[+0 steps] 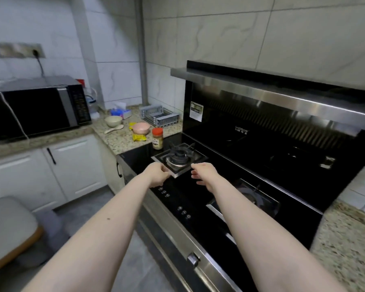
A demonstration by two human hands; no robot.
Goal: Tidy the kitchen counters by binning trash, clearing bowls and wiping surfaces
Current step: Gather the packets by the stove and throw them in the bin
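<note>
Two bare hands reach forward over the black glass stove top [198, 192], neither holding anything. Left hand [158, 174]: fingers curled loosely inward, nothing between them, hanging by the near-left corner of the square steel burner tray [178, 159]; contact cannot be told. Right hand [204, 173]: fingers spread and slack, just beside the tray's near-right corner.

Judgement: no tidying step is under way; this reads as the approach toward the cluttered corner. Nothing binned, no bowl lifted, no cloth in view.

Task items lie beyond the hands, on the speckled granite counter [122, 144] left of the stove. Pink round bowl [141, 128] sits among crumpled yellow wrappers [139, 137]; pale green bowl [113, 120] stands further back with a pale spoon [114, 129] lying just in front. Orange-lidded brown spice jar [157, 138] stands at the counter edge, touching or nearly touching the stove glass.

Next move likely calls for a reach past the burner to the wrappers; light, crushable, a pinch should do. The jar stands close to that path and could tip.

Surroundings: grey wire dish rack [159, 118] in the corner, black microwave [38, 108] on the left run, white cabinet doors [51, 173] below, steel range hood [272, 89], marbled wall tiles.
</note>
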